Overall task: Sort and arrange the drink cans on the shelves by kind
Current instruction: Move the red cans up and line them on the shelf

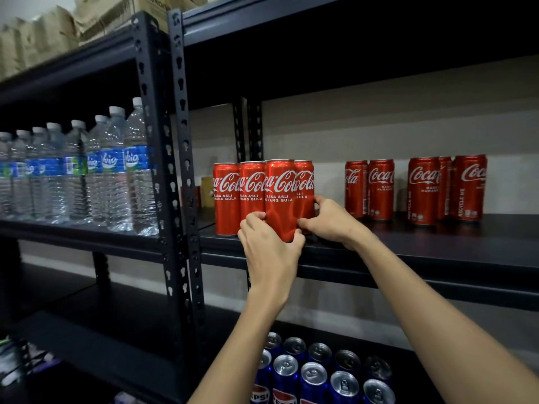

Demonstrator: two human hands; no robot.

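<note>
Red cola can, front of its cluster on the middle shelf: left hand curled round its base, right hand seemingly steadying the neighbour; squaring-up in hand; next, the loose cans want closing up.

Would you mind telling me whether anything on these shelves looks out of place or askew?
Nothing is spilled or toppled. The loose Coca-Cola cans on the right stand in uneven clumps, labels turned different ways, unlike the tight front row.
</note>
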